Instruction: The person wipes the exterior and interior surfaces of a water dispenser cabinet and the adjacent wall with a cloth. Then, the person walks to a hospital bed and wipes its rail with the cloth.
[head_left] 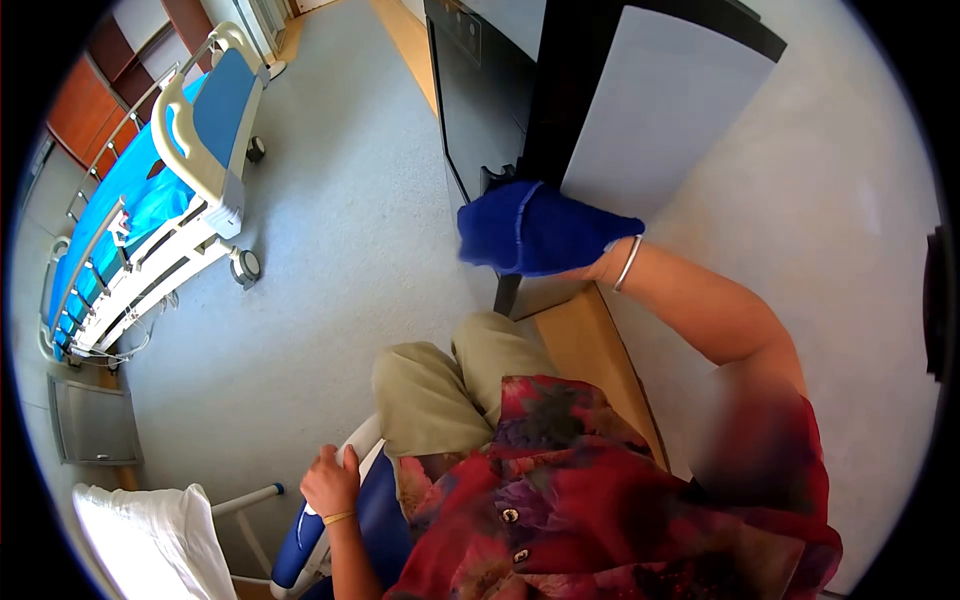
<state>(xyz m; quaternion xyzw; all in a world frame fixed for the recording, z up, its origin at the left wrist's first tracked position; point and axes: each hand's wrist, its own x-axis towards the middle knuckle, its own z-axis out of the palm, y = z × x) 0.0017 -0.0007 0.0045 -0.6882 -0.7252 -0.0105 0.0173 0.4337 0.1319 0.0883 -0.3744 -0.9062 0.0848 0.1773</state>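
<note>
My right hand [550,230] is inside a blue cloth mitt [520,225] that covers it to the wrist, so its fingers are hidden. The mitt is against the lower part of a tall black appliance [485,100] with a pale side panel [670,100], beside a small black knob-like part [495,178]. At the lower left, my left hand [332,483] is curled over the blue and white armrest [300,535] of the chair I sit on.
A hospital bed [160,240] with blue bedding and wheels stands at left. White cloth [150,535] hangs over a metal rail lower left. Grey floor [330,150] lies between bed and appliance. A brown wooden baseboard [600,350] runs along the wall beside my legs.
</note>
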